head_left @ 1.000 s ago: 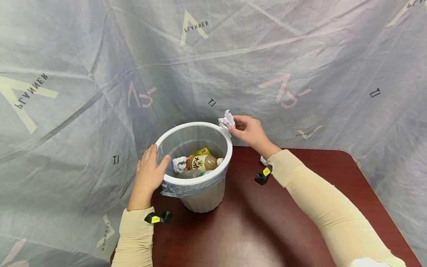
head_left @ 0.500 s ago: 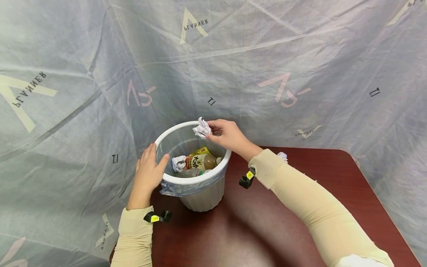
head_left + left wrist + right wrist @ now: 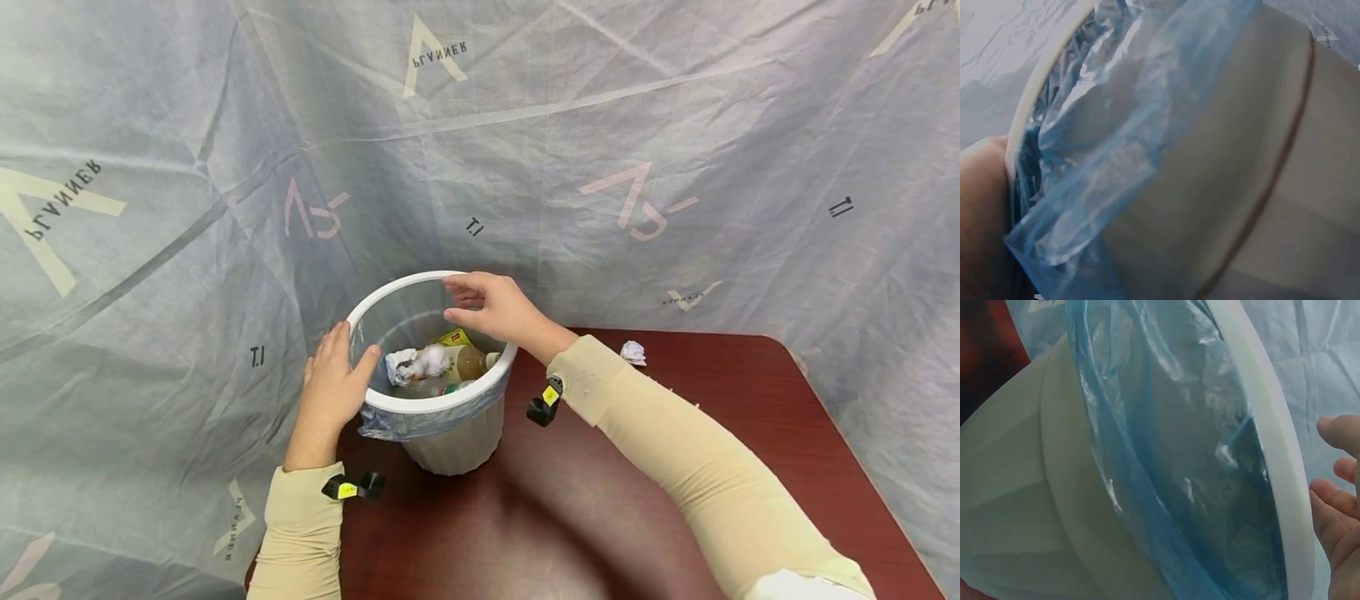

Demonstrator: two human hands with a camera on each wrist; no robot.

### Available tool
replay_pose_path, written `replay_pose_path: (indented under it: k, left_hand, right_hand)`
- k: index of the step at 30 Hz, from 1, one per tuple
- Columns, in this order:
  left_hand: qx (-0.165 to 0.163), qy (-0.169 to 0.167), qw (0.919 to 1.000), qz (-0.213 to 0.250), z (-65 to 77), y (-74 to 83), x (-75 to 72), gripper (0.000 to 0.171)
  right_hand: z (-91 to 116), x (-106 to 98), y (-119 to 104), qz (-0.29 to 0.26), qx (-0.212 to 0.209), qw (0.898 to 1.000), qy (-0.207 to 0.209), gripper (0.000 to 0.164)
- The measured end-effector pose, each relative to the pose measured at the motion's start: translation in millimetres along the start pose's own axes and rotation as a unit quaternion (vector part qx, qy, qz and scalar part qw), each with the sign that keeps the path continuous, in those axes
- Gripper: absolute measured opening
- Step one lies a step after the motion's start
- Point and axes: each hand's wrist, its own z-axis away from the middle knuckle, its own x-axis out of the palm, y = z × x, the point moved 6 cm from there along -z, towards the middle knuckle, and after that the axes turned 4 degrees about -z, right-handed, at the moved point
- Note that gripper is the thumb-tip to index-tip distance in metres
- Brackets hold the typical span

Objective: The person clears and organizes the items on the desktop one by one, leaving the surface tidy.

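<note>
A grey waste bin with a white rim and a blue liner bag stands on the table. My left hand rests on the rim's left side, fingers straight along the outside and thumb over the inner edge. Above the far right rim hovers my right hand, its fingers loosely bent and holding nothing. Inside the bin a blurred crumpled paper ball is beside another paper ball. A bottle of brown drink, a yellow wrapper and a clear bottle with a green cap are there too.
One more crumpled paper ball lies on the dark red table, right of the bin. Grey printed sheeting hangs close behind and to the left.
My right hand has carried a crumpled paper ball leftward over the bin and let go of it; the ball has dropped inside. The left hand has stayed on the rim.
</note>
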Motion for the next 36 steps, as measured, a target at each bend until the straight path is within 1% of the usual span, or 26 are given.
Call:
replay_pose_path:
  k: [6,12,15,18,24,27,31,36]
  left_hand:
    - [-0.003,-0.002,1.0000,-0.005,-0.4,0.2,0.4,0.074]
    - [-0.005,0.000,1.0000,-0.006,1.3,-1.1,-1.5,0.074]
    - [-0.007,-0.002,1.0000,-0.005,2.4,-1.7,-2.6,0.074]
    - [-0.008,-0.004,1.0000,-0.004,3.7,-1.5,-3.4,0.074]
    - [-0.005,0.000,1.0000,-0.001,4.2,-0.9,-3.1,0.074]
    - [-0.003,0.004,1.0000,-0.001,3.3,-1.7,-2.1,0.075]
    - [-0.001,0.007,1.0000,-0.001,1.5,-4.5,0.1,0.076]
    - [-0.001,0.009,1.0000,0.000,0.9,-7.4,1.6,0.076]
  right_hand:
    - [3.4,-8.1,1.3,-0.017,-0.008,1.000,0.018,0.049]
    - [5.7,-24.6,8.9,-0.040,-0.021,0.997,0.067,0.042]
    - [7.8,-36.7,14.0,-0.058,-0.017,0.994,0.094,0.040]
    - [10.8,-52.1,18.3,-0.062,-0.013,0.991,0.117,0.040]
    - [18.5,-90.3,30.9,-0.036,-0.023,0.985,0.167,0.039]
    - [24.6,-109.7,41.0,-0.022,-0.011,0.980,0.195,0.038]
    - [34.3,-132.7,60.2,-0.008,0.011,0.974,0.226,0.037]
    - [49.5,-152.7,90.4,0.023,0.054,0.969,0.241,0.040]
